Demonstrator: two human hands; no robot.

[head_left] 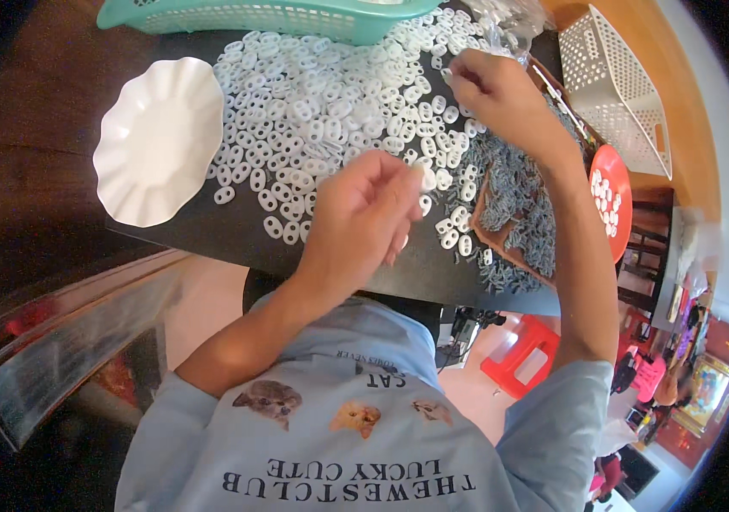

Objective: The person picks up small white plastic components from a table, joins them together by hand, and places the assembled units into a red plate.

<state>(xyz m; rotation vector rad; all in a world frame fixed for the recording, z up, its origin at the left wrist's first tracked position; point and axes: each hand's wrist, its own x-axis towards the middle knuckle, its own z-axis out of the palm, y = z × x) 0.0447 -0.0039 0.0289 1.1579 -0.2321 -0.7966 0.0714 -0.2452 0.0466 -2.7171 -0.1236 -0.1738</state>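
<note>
My left hand (363, 218) hovers over the black table (236, 230), its fingertips pinched on a small white oval plastic piece (427, 178). Farther back, my right hand (501, 98) is pinched on another small piece at its fingertips; I cannot tell which kind. Between and around both hands lies a wide heap of white oval two-hole pieces (322, 111). Right of my left hand, under my right forearm, a pile of small grey parts (510, 192) fills a brown tray (477, 213) and spills over its rim.
An empty white scalloped plate (158, 141) sits at the table's left. A teal basket (271, 15) stands at the back and a white perforated basket (616, 85) at the back right. A red plate (625, 200) holds several white pieces. A red stool (522, 354) stands on the floor.
</note>
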